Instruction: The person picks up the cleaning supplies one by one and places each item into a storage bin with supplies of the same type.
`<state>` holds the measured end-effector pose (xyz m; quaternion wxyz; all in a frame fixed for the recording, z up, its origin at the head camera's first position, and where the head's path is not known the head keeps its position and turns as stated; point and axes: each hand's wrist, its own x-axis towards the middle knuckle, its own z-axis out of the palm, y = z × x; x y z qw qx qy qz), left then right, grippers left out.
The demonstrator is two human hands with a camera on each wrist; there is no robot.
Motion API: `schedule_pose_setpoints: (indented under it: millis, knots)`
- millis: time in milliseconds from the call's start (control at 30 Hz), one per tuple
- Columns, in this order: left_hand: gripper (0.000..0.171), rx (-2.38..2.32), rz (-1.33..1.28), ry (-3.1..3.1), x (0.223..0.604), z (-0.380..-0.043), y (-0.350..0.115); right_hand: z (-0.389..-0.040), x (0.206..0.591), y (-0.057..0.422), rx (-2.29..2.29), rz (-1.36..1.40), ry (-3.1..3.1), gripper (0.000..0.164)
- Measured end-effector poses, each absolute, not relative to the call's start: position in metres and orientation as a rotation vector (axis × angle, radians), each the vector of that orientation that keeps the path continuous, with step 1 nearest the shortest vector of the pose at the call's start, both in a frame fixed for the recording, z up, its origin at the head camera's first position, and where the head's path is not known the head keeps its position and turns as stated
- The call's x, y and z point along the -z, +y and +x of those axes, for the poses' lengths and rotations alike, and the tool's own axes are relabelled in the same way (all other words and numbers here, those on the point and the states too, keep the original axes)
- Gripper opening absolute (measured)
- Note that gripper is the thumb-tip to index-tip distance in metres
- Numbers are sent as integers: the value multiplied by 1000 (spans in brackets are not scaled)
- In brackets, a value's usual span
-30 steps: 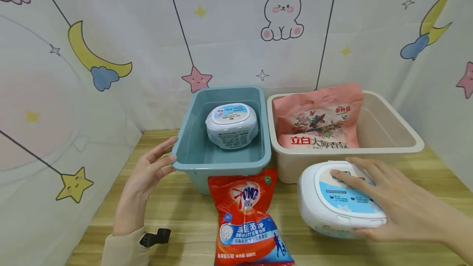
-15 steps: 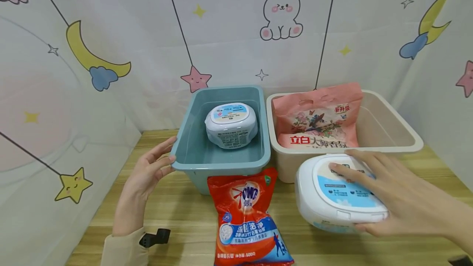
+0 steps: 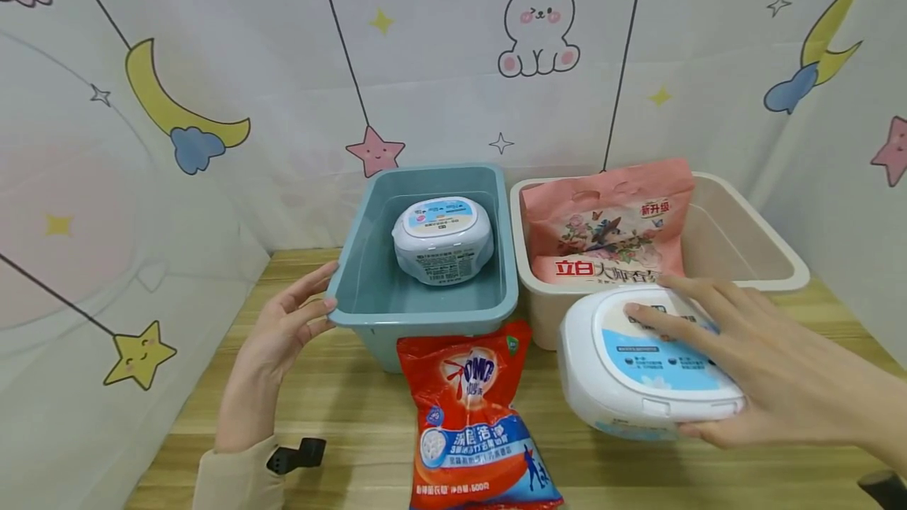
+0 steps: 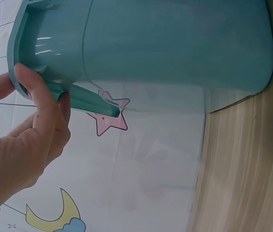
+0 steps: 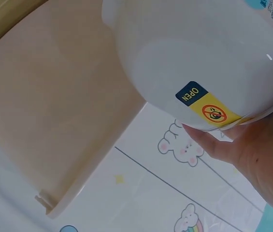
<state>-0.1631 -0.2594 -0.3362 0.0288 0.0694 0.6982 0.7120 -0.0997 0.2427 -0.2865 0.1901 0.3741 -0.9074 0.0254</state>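
Observation:
My left hand [image 3: 286, 325] holds the left rim of a teal plastic bin [image 3: 361, 246]. In the left wrist view, the thumb and fingers pinch that rim [image 4: 13, 63]. Inside the bin sits a white lidded tub [image 3: 442, 254] with a blue label on top. My right hand [image 3: 765, 364] grips a similar white lidded tub [image 3: 588, 372] from its right side, fingers over the lid and thumb along the near edge. This tub is tilted and held above the table, in front of the beige bin [image 3: 751, 286]. An "OPEN" sticker [image 5: 192, 93] shows on it in the right wrist view.
A red bag of laundry powder [image 3: 471, 423] leans against the teal bin's front. In the beige bin's left part stands a pink detergent bag [image 3: 609, 219], reaching above the rim. A printed curtain [image 3: 439, 85] hangs behind the wooden table [image 3: 354, 431].
My right hand has raised the white tub slightly and shifted it a little left, so it now overlaps the beige bin's front rim. The left hand stays on the teal bin.

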Motion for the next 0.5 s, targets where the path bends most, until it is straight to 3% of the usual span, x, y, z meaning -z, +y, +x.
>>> schedule_pose_setpoints:
  millis: [500]
  knots:
    - [57, -2193, 246, 2162, 338, -164, -261, -98, 270, 234, -51, 1015, -2629, 105]
